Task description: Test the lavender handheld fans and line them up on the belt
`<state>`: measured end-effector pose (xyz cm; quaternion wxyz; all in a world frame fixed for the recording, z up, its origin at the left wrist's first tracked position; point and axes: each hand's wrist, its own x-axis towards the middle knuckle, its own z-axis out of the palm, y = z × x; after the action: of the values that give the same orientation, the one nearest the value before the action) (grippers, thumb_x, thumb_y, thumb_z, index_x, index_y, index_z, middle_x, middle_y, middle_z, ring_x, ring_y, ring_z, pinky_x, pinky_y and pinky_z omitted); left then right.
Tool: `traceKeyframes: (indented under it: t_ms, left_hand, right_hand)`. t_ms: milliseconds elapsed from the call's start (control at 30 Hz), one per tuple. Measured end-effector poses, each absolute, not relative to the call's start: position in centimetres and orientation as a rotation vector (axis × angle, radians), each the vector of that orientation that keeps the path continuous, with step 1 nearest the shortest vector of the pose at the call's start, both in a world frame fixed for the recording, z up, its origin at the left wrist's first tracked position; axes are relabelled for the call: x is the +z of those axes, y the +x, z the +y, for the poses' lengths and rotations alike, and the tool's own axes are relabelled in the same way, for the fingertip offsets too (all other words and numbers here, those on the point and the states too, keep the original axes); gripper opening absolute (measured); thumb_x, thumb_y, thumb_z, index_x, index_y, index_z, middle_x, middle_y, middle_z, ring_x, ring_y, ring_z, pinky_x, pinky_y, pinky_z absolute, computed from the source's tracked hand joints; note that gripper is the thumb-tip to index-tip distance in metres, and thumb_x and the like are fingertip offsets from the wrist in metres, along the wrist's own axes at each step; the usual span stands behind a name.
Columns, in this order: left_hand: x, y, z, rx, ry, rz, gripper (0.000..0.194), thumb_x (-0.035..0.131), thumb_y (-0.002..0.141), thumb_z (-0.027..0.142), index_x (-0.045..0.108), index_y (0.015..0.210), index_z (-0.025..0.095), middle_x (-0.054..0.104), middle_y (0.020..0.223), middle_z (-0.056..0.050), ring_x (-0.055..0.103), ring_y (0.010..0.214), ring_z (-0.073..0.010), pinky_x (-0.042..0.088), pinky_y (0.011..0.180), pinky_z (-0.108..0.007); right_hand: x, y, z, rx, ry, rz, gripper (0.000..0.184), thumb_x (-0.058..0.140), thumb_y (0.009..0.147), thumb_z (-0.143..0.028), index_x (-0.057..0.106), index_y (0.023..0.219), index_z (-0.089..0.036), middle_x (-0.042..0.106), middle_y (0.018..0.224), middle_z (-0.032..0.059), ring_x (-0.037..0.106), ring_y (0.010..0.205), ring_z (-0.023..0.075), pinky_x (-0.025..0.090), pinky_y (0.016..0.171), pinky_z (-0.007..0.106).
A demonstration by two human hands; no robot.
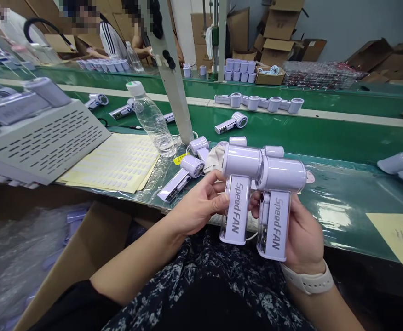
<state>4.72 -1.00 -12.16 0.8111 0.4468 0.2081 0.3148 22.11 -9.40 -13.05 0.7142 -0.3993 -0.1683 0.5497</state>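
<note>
Right hand (305, 234): is gripping the right fan (279, 225) round its handle, a watch (308, 280) circling the wrist.
Left hand (201, 202): is pinching the left fan (236, 204) by its handle edge, leaving the lettering uncovered.
Held pair: two, standing side by side above the bench edge, both facing the wearer, probably for reading together.
Note (400, 236): one, lying flat at the right.
Cloth (214, 158): one, bunching behind the left fan, perhaps for easy reach.
Bench fans (174, 185): two are lying beside the cloth, two are peeking out behind the held pair, two are overlapping far right.
Sheets (118, 158): several, stacking beside one metal box (49, 145); I cannot tell how many.
Bottle (155, 122): one, standing just beside the post (175, 78).
Belt (284, 133): is carrying one fan mid-view, three more leftward, one partly hidden.
Far row (273, 105): four fans, lining up, seemingly for order.
Cartons (279, 25): several, piling behind; the exact count is staying unclear.
</note>
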Motion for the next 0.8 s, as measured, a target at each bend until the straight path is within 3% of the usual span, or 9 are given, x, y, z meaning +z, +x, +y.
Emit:
traceKeyframes:
  t_ms: [167,400,467,567,633,700,733,800]
  left_hand:
    - [-12.4,5.0,-1.0,0.694,0.945,0.356,0.056,0.086,0.078,0.042,0.055,0.121,0.022,0.079,0.107,-0.009,0.078,0.09,-0.0232,0.063,0.083,-0.037]
    - [-12.9,4.6,-0.5,0.682,1.067,0.506,0.058,0.086,0.076,0.046,0.056,0.12,0.022,0.074,0.109,-0.01,0.073,0.096,-0.025,0.057,0.079,-0.035]
    - [-12.9,4.3,-0.3,0.748,1.196,0.553,0.052,0.086,0.076,0.039,0.059,0.118,0.022,0.073,0.105,-0.007,0.071,0.093,-0.0223,0.055,0.081,-0.034]
    - [-13.1,3.8,-0.4,0.943,1.547,0.52,0.038,0.083,0.077,0.03,0.067,0.111,0.023,0.075,0.111,-0.008,0.07,0.107,-0.027,0.049,0.102,-0.044]
    - [-13.5,3.7,-0.6,1.107,1.808,0.461,0.019,0.075,0.085,0.028,0.072,0.104,0.025,0.077,0.117,-0.007,0.065,0.123,-0.0294,0.027,0.123,-0.054]
    - [-14.1,3.7,-0.7,1.252,1.976,0.461,0.009,0.064,0.095,0.029,0.073,0.096,0.028,0.079,0.116,-0.006,0.064,0.128,-0.027,0.007,0.128,-0.057]
    - [-14.4,3.7,-0.7,1.321,2.0,0.479,0.012,0.061,0.097,0.029,0.072,0.094,0.029,0.08,0.113,-0.005,0.065,0.126,-0.0258,0.005,0.128,-0.057]
    - [-14.8,3.7,-0.3,1.39,1.969,0.436,0.009,0.063,0.095,0.029,0.071,0.092,0.029,0.08,0.11,-0.005,0.068,0.12,-0.0252,0.017,0.126,-0.058]
  right_hand:
    - [-13.3,21.7,-9.2,1.183,-0.903,-0.419,0.032,0.064,0.095,-0.035,0.067,0.125,-0.027,0.081,0.092,0.0034,0.078,0.081,0.0221,0.065,0.07,0.035]
    - [-14.2,22.2,-9.6,1.158,-0.918,-0.509,0.028,0.057,0.097,-0.042,0.072,0.114,-0.026,0.08,0.094,0.006,0.076,0.08,0.0262,0.063,0.066,0.039]
    - [-14.0,22.5,-10.3,1.025,-0.973,-0.648,0.03,0.066,0.094,-0.04,0.07,0.12,-0.027,0.079,0.107,0.0067,0.075,0.09,0.0282,0.063,0.075,0.042]
    - [-13.2,22.8,-11.3,0.775,-1.054,-1.036,0.055,0.086,0.078,-0.024,0.064,0.128,-0.03,0.071,0.131,0.0078,0.065,0.123,0.0347,0.051,0.106,0.053]
    - [-12.7,22.8,-11.5,0.66,-1.0,-1.297,0.061,0.089,0.074,-0.018,0.064,0.127,-0.033,0.069,0.136,0.0071,0.058,0.133,0.037,0.038,0.116,0.06]
    - [-12.7,22.7,-11.3,0.598,-0.933,-1.434,0.053,0.087,0.077,-0.02,0.066,0.123,-0.035,0.068,0.138,0.0061,0.056,0.135,0.0368,0.035,0.118,0.063]
    - [-12.9,22.8,-11.0,0.588,-0.919,-1.463,0.053,0.086,0.078,-0.021,0.066,0.125,-0.035,0.067,0.141,0.0059,0.056,0.135,0.0366,0.037,0.117,0.063]
    - [-13.2,23.2,-10.8,0.582,-0.917,-1.479,0.063,0.086,0.077,-0.019,0.063,0.133,-0.036,0.065,0.144,0.0058,0.058,0.133,0.0365,0.043,0.113,0.061]
